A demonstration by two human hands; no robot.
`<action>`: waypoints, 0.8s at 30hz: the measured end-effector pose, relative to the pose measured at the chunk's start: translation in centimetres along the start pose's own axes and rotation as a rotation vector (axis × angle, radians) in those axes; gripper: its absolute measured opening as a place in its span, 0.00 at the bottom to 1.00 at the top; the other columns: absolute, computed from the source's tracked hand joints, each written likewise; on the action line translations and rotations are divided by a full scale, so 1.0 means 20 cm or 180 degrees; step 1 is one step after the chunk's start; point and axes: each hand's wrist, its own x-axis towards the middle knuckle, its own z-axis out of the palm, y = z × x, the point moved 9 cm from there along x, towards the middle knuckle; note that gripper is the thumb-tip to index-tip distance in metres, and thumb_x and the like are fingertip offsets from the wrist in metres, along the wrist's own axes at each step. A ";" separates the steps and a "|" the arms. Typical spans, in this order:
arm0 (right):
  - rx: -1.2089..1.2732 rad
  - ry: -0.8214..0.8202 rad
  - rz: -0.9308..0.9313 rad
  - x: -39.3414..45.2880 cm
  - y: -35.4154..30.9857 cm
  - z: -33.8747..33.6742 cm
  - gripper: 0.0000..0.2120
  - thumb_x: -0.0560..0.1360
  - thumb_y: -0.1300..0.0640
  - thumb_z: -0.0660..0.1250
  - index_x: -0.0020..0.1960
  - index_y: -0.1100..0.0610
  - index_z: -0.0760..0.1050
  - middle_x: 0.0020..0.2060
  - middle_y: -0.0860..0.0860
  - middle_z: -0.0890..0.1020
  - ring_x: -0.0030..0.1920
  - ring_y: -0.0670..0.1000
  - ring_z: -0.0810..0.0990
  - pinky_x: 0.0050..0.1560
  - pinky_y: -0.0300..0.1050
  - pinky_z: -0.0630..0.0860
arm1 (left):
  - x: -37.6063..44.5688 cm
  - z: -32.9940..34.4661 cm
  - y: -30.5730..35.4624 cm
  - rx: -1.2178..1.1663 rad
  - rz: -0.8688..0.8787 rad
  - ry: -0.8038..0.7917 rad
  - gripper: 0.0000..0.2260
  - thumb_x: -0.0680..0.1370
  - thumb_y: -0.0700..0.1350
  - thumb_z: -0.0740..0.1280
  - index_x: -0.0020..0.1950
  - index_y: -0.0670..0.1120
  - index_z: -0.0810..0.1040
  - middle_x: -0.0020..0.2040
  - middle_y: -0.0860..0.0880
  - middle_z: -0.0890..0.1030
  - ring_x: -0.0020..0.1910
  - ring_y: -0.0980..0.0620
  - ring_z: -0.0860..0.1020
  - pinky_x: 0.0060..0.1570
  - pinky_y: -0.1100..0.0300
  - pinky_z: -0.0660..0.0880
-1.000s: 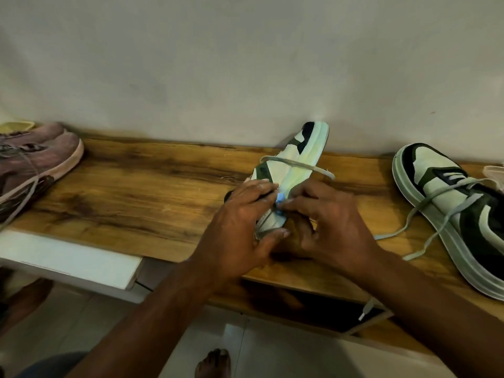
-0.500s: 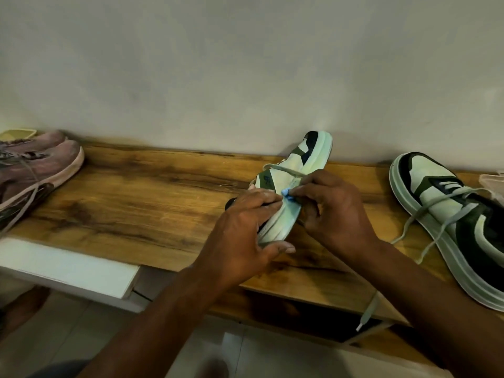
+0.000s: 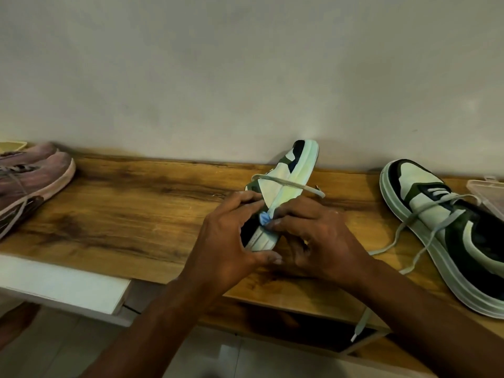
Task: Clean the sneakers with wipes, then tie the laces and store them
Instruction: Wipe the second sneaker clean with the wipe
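1. Sneaker in white, green and black with a pale rubber sole [image 3: 283, 184], tipped on its side, lies on the brown wood-grain shelf top [image 3: 141, 214] with its toe toward the grey wall [image 3: 245, 77] and its sole facing right.
2. Left hand [image 3: 229, 246] reaches in from below and grips the heel end of this shoe, fingers curled over the upper, thumb under the sole edge.
3. Right hand [image 3: 321, 241] comes from the right with its knuckles up and pinches a small crumpled blue wipe [image 3: 264, 218] between fingertips, pressing it to the sole's side near the heel.
4. Both hands sit close together, nearly touching at the wipe.
5. One grey lace [image 3: 289, 182] loops across the held shoe's midfoot.
6. Matching second sneaker [image 3: 447, 227] lies upright well to the right, laces loose; one lace end hangs off the shelf's front edge.
7. Clear plastic container [image 3: 488, 195] shows at the right edge.
8. Worn pink sneakers [image 3: 32, 178] rest at the far left of the shelf.
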 end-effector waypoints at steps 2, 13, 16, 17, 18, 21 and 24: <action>-0.0146 0.0066 0.0133 0.03 0.06 0.00 0.15 0.74 0.52 0.71 0.56 0.59 0.85 0.53 0.53 0.83 0.54 0.51 0.80 0.55 0.46 0.80 | 0.00 -0.01 -0.01 -0.0030 -0.0046 -0.0025 0.42 0.59 0.61 0.84 0.70 0.48 0.80 0.66 0.58 0.77 0.66 0.61 0.74 0.65 0.71 0.71; -0.0213 -0.0015 0.0324 0.10 0.05 0.04 0.19 0.73 0.49 0.66 0.56 0.59 0.85 0.52 0.53 0.83 0.53 0.54 0.81 0.54 0.50 0.80 | 0.01 -0.01 -0.07 -0.0310 -0.0281 0.0014 0.42 0.55 0.60 0.85 0.67 0.49 0.83 0.63 0.60 0.79 0.64 0.64 0.74 0.63 0.74 0.70; -0.0182 -0.0086 0.0143 0.06 0.00 0.04 0.20 0.73 0.48 0.65 0.56 0.59 0.86 0.54 0.53 0.84 0.54 0.53 0.82 0.53 0.46 0.80 | 0.01 0.00 -0.07 -0.0291 -0.0268 -0.0013 0.40 0.55 0.59 0.86 0.66 0.51 0.83 0.64 0.61 0.79 0.64 0.63 0.75 0.64 0.70 0.73; -0.0292 -0.0109 0.0118 0.04 0.02 0.04 0.19 0.73 0.50 0.66 0.57 0.59 0.85 0.55 0.53 0.84 0.55 0.54 0.82 0.53 0.47 0.80 | 0.01 0.01 -0.05 -0.0290 -0.0238 -0.0030 0.40 0.56 0.59 0.86 0.66 0.51 0.83 0.64 0.61 0.79 0.64 0.63 0.75 0.64 0.70 0.72; -0.0449 -0.0100 0.0120 0.04 0.07 0.03 0.17 0.73 0.54 0.68 0.58 0.59 0.85 0.56 0.54 0.83 0.56 0.55 0.81 0.54 0.50 0.81 | 0.02 0.01 -0.04 -0.0269 -0.0202 -0.0044 0.40 0.56 0.59 0.86 0.67 0.50 0.83 0.64 0.60 0.79 0.64 0.63 0.74 0.64 0.71 0.71; -0.0858 0.0066 0.0411 0.07 0.21 -0.01 0.16 0.70 0.63 0.73 0.58 0.61 0.84 0.54 0.58 0.84 0.55 0.59 0.81 0.54 0.55 0.82 | 0.02 0.02 -0.01 -0.0180 -0.0152 -0.0064 0.42 0.56 0.60 0.85 0.67 0.48 0.82 0.63 0.58 0.79 0.62 0.62 0.75 0.63 0.72 0.72; -0.1076 0.0052 0.0616 0.10 0.20 0.00 0.17 0.68 0.66 0.77 0.57 0.63 0.84 0.53 0.59 0.83 0.54 0.61 0.81 0.55 0.54 0.81 | 0.03 0.03 -0.01 -0.0268 -0.0160 -0.0054 0.41 0.56 0.60 0.86 0.65 0.47 0.84 0.61 0.58 0.80 0.60 0.63 0.76 0.60 0.73 0.73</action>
